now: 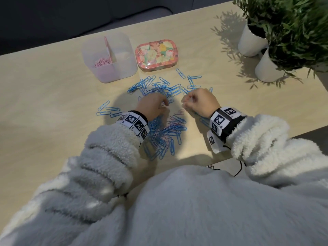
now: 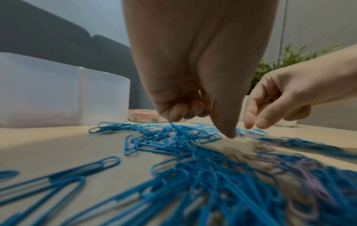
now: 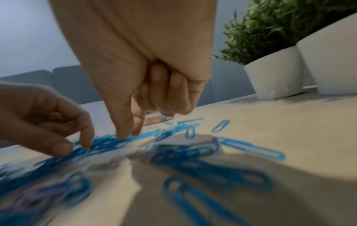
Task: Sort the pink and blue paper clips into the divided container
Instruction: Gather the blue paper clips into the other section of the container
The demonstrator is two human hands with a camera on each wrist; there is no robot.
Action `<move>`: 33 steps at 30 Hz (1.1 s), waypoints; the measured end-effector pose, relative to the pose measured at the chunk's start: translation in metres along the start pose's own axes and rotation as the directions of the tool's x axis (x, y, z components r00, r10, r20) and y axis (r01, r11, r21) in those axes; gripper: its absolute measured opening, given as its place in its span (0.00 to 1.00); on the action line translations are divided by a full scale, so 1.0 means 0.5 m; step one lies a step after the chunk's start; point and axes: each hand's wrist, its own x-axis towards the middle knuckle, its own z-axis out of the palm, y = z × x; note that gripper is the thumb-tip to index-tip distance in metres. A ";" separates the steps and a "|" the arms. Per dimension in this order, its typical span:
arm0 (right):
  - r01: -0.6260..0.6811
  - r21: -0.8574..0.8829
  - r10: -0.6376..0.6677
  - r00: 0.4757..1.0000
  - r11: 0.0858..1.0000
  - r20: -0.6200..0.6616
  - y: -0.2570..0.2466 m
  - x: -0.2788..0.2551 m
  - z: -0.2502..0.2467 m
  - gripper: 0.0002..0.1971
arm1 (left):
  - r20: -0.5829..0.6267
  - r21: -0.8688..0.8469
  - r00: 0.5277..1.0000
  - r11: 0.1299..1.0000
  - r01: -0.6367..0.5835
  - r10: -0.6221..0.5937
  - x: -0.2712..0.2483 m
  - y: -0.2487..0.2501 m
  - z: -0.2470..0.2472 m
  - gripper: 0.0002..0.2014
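The translucent divided container [image 1: 108, 57] stands at the back, with pink clips [image 1: 102, 62] in its left compartment. Blue paper clips [image 1: 165, 86] lie scattered across the table, and a denser pile [image 1: 166, 134] with a few pink clips [image 1: 178, 113] lies between my wrists. My left hand [image 1: 164, 103] hovers over the clips with its fingers curled. A blue clip [image 2: 174, 126] pokes out from under them, and the thumb [image 2: 230, 134] touches the table. My right hand [image 1: 184, 103] points thumb and forefinger [image 3: 122, 134] down onto blue clips, slightly parted, with its other fingers curled.
A floral tin [image 1: 155, 54] sits right of the container. Two white plant pots [image 1: 252, 41] [image 1: 268, 68] stand at the back right. The table's near right edge [image 1: 301, 134] runs just behind my right sleeve. A dark sofa lies beyond the far edge.
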 end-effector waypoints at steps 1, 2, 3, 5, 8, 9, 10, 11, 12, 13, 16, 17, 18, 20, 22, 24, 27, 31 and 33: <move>0.015 -0.069 -0.013 0.999 0.998 0.034 -0.002 -0.013 0.010 0.10 | 0.043 0.011 0.999 1.000 -0.026 0.026 -0.004 0.005 0.008 0.09; 0.032 -0.128 -0.027 0.999 0.991 0.042 -0.004 -0.024 0.020 0.13 | 0.074 0.025 0.996 0.998 -0.051 0.049 -0.008 0.011 0.015 0.08; 0.042 -0.176 -0.037 0.999 0.983 0.030 -0.005 -0.033 0.029 0.13 | 0.094 0.038 0.993 0.997 -0.070 0.067 -0.011 0.015 0.022 0.08; 0.070 -0.253 -0.075 0.997 0.965 -0.009 -0.008 -0.043 0.044 0.10 | 0.104 0.044 0.991 0.995 -0.089 0.084 -0.015 0.020 0.032 0.08; 0.098 -0.308 -0.095 0.995 0.946 0.026 -0.010 -0.049 0.056 0.09 | 0.102 0.057 0.991 0.994 -0.095 0.089 -0.015 0.021 0.041 0.08; 0.100 -0.311 -0.093 0.995 0.945 0.037 -0.010 -0.048 0.056 0.09 | 0.103 0.058 0.991 0.994 -0.092 0.086 -0.015 0.020 0.042 0.08; 0.093 -0.302 -0.084 0.996 0.949 0.043 -0.011 -0.046 0.056 0.08 | 0.108 0.058 0.991 0.995 -0.086 0.079 -0.014 0.017 0.044 0.09; 0.087 -0.285 -0.076 0.996 0.955 0.051 -0.012 -0.043 0.056 0.08 | 0.108 0.058 0.991 0.995 -0.084 0.078 -0.015 0.015 0.045 0.09; 0.088 -0.275 -0.073 0.995 0.957 0.063 -0.013 -0.040 0.056 0.07 | 0.109 0.060 0.991 0.995 -0.083 0.076 -0.014 0.013 0.046 0.09; 0.089 -0.273 -0.070 0.994 0.958 0.080 -0.012 -0.036 0.057 0.07 | 0.111 0.067 0.991 0.994 -0.087 0.080 -0.015 0.012 0.046 0.09; 0.109 -0.189 -0.089 0.990 0.976 0.113 -0.004 -0.031 0.056 0.07 | 0.099 0.069 0.991 0.993 -0.099 0.092 -0.020 0.012 0.044 0.09; 0.116 -0.082 -0.107 0.989 0.990 0.097 0.003 -0.030 0.052 0.06 | 0.070 0.034 0.994 0.996 -0.087 0.085 -0.022 0.010 0.040 0.08; 0.101 0.063 -0.105 0.992 0.993 0.064 0.011 -0.027 0.048 0.06 | 0.030 -0.030 0.998 0.998 -0.062 0.063 -0.025 0.008 0.035 0.07; -0.001 0.447 -0.002 1.000 0.894 0.007 0.027 -0.027 0.032 0.07 | -0.023 -0.263 1.000 0.965 0.012 -0.019 -0.030 0.004 0.025 0.07; -0.128 0.758 0.130 0.990 0.640 0.058 0.037 -0.033 0.017 0.11 | 0.005 -0.486 0.997 0.871 0.073 -0.081 -0.035 0.006 0.019 0.09; -0.204 0.853 0.184 0.974 0.481 0.129 0.043 -0.038 0.000 0.11 | 0.084 -0.603 0.992 0.787 0.129 -0.098 -0.036 0.012 0.019 0.11; -0.286 0.868 0.223 0.952 0.406 0.210 0.055 -0.037 -0.016 0.15 | 0.203 -0.746 0.965 0.613 0.261 -0.164 -0.035 0.021 0.023 0.09; -0.321 0.793 0.269 0.941 0.518 0.205 0.059 -0.038 0.001 0.15 | 0.172 -0.669 0.971 0.704 0.239 -0.166 -0.037 0.025 0.027 0.11; -0.145 0.549 0.149 0.988 0.823 0.038 0.065 -0.040 0.016 0.12 | 0.071 -0.358 0.991 0.925 0.129 -0.111 -0.041 0.017 0.034 0.08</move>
